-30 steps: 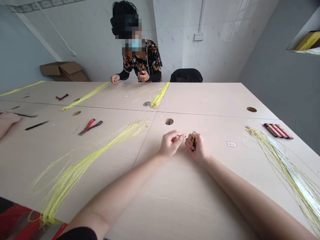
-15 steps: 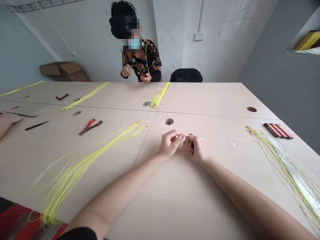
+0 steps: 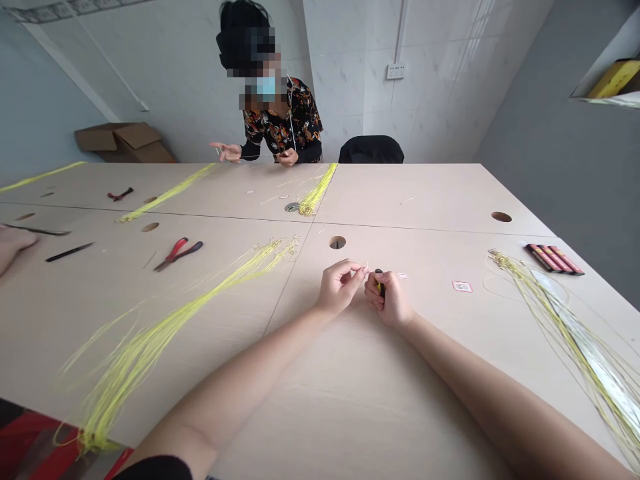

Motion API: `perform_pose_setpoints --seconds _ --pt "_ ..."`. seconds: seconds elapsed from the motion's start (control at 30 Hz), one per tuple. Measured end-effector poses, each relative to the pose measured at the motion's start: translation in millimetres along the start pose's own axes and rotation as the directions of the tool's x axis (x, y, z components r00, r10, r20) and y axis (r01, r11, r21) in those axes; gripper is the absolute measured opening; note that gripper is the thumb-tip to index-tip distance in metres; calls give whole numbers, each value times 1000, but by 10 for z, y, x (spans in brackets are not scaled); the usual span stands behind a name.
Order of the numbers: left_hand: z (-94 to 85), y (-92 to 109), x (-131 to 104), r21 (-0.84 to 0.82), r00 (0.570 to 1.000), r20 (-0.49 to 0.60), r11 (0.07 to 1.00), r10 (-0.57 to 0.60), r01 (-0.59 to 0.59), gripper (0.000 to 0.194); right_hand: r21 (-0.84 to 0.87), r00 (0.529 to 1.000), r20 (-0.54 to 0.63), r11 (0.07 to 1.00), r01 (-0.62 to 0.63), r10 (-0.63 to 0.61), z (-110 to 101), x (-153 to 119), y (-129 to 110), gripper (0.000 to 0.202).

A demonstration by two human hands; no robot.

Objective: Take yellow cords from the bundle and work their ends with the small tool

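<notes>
No writing could be read; the small white red-edged label (image 3: pixel 462 287) on the tabletop (image 3: pixel 430 200) was too blurred.

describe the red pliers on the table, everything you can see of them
The red pliers lie flat on the pale wooden table, left of both hands and untouched. Two handles, one bright red and one darker, splay apart toward the upper right; the dark metal jaws point lower left. A yellow string bundle runs close by on their right, apart from them.

small black and yellow tool (image 3: pixel 380 285), gripped upright in the closed right hand (image 3: pixel 387 300), only its top showing; tiny thin pale piece (image 3: pixel 364 268), pinched in the left hand (image 3: pixel 337 288), just left of the tool, middle of the table
</notes>
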State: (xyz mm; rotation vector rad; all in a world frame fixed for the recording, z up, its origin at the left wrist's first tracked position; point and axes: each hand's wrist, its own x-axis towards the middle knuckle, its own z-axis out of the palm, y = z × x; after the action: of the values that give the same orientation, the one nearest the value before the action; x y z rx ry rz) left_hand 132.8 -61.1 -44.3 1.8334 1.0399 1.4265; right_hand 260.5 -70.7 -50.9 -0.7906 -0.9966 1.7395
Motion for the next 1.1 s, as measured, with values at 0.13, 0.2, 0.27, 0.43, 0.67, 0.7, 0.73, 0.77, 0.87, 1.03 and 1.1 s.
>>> perform_pose_setpoints --seconds 0.13,0.2,0.27,0.43,0.67,0.7,0.73,0.77,0.87,1.03,1.1 --pt "0 -6 -8 -10 1000 -5 1000 6 -7 22 -17 998 -57 1000 -21 20 11 2 17 28" --pt "0 -9 -13 -5 1000 -3 1000 21 -21 21 -20 997 -78 999 -28 27 20 1 16 28" --pt "-1 -6 -15 4 999 2 999 40 -40 20 -24 995 -92 999 -35 33 31 -3 5 28" --pt "-3 20 -10 19 998 15 998 60 -60 21 -36 994 -96 998 -49 46 50 -6 -13 28" --pt "-5 27 -7 28 997 24 997 68 -69 22 -23 993 -104 998 -56 53 44 7 16 29" --pt "-5 27 -8 30 997 23 997 69 -70 22 -24 993 -104 998 -53 51 43 8 18 29" --pt "-6 27 -9 32 997 23 997 70 -71 22 -23 993 -106 998 -51 48 41 9 18 29" --pt "-6 27 -9 34 997 23 997 70 -71 22 -21 993 -109 998 -51 48 40 10 17 29" --pt "-7 23 -9 36 997 19 997 69 -70 22 -18 993 -106 998 -62 60 40 10 7 29" --pt "-12 6 -2 30 998 26 997 66 -66 21 -107 995 -100 994 -29 19 61 -21 -27 31" --pt "-14 2 1 32 997 23 997 67 -68 21 -154 995 -101 988 -3 -13 66 -33 -31 34"
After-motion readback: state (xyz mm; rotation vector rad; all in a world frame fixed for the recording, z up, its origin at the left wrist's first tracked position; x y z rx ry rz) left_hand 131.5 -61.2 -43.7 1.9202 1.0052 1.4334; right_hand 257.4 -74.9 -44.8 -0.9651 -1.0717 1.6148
